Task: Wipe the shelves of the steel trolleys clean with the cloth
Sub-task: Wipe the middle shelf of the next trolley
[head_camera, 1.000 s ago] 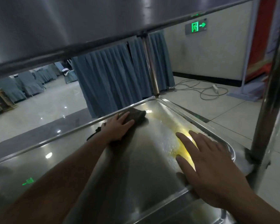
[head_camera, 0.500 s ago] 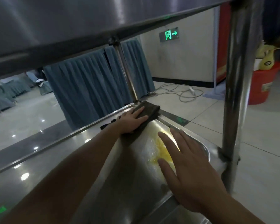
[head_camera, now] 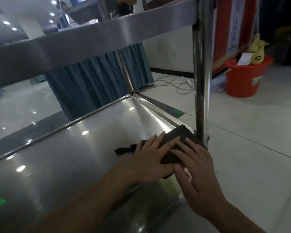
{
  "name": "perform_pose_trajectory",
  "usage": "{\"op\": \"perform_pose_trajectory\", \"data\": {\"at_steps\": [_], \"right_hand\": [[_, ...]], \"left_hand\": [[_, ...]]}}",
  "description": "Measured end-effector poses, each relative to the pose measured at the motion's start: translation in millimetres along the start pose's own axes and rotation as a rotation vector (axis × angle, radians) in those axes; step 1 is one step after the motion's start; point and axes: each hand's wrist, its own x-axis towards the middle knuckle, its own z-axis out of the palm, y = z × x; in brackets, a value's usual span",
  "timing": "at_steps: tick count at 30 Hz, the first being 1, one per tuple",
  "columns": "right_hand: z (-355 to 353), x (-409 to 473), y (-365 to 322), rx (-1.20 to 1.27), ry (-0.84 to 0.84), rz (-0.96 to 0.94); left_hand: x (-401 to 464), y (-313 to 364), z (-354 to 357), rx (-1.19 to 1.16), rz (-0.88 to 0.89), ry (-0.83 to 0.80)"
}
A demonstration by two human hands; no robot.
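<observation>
Both hands (head_camera: 171, 163) on cloth (head_camera: 176, 138) (flat)

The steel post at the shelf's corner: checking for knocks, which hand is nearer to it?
Right. The right hand lies on the cloth beside the post; the left hand presses the cloth farther inboard.

Just one camera here, head-mounted, looking forward and down from close above the trolley's lower shelf (head_camera: 91, 148). The upper shelf (head_camera: 91, 47) cuts across the top of the wide-angle frame, the corner post (head_camera: 201, 81) stands right, and tiled floor (head_camera: 250, 132) spreads out beyond.
</observation>
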Motion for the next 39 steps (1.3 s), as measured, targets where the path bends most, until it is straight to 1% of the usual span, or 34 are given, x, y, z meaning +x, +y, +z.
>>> {"op": "perform_pose_trajectory", "data": {"at_steps": [2,4,7,9,13,15,17,18,19,20,21,23,24,27,29,30,31,33,34,35,37,39], "right_hand": [[-11.2,-6.2,4.5,-0.112,-0.153,-0.099],[-21.8,-7.7,11.0,-0.231,-0.292,-0.200],[-31.8,-1.3,22.0,-0.394,-0.395,-0.325],[-28.1,3.2,22.8,-0.442,-0.388,-0.398],[-2.1,4.9,10.0,-0.404,-0.278,-0.485],[2.3,7.3,3.9,-0.361,-0.228,-0.472],[-3.7,14.7,-0.4,-0.315,-0.220,-0.450],[-8.9,20.8,-2.9,-0.295,-0.225,-0.432],[-14.8,28.2,-6.5,-0.269,-0.240,-0.398],[-20.5,37.2,-11.1,-0.226,-0.265,-0.346],[-25.7,47.1,-16.7,-0.174,-0.297,-0.280],[-32.1,70.2,-27.5,-0.089,-0.361,-0.152],[-33.6,83.4,-30.6,-0.053,-0.386,-0.095],[-31.8,131.9,-31.1,0.015,-0.535,0.104],[-24.0,160.6,-28.4,-0.074,-0.614,0.211],[-18.6,170.2,-28.2,-0.140,-0.610,0.247],[-13.0,175.4,-28.1,-0.201,-0.576,0.263],[-2.0,171.0,-32.8,-0.277,-0.495,0.243],[2.8,162.9,-37.6,-0.274,-0.473,0.208],[8.1,152.0,-42.8,-0.250,-0.487,0.160],[21.5,124.5,-51.7,-0.247,-0.635,0.045],[36.2,99.9,-54.5,-0.369,-0.809,-0.040]], "left_hand": [[-15.4,0.8,1.6,0.017,-0.007,0.011],[-30.6,-0.6,5.3,0.051,-0.006,0.059],[-54.6,-1.7,17.2,0.110,-0.011,0.138],[-70.1,-3.1,24.3,0.136,-0.031,0.174],[-95.0,-12.2,24.8,0.182,-0.030,0.219],[-101.2,-12.5,20.6,0.166,-0.019,0.234],[-103.5,-11.7,16.9,0.184,-0.032,0.202],[-103.6,-12.5,14.8,0.182,-0.017,0.222],[-103.6,-14.3,12.6,0.150,0.035,0.291],[-104.2,-16.5,9.7,0.087,0.079,0.355],[-107.0,-19.0,8.4,-0.055,0.085,0.395],[-108.8,-24.0,6.0,-0.358,0.044,0.490],[-105.9,-26.7,1.6,-0.473,0.012,0.544],[-76.8,-35.8,-24.9,-0.694,-0.095,0.658],[-52.8,-50.8,-37.5,-0.931,-0.250,0.616],[-43.4,-57.5,-40.5,-1.055,-0.344,0.562],[-37.7,-62.4,-40.3,-1.126,-0.423,0.510],[-35.0,-66.6,-34.9,-1.125,-0.515,0.457],[-36.9,-66.2,-31.9,-1.087,-0.538,0.464],[-41.0,-65.4,-30.1,-1.032,-0.544,0.497],[-54.7,-67.2,-29.0,-0.858,-0.519,0.580],[-74.6,-74.2,-26.5,-0.675,-0.475,0.615]]}}
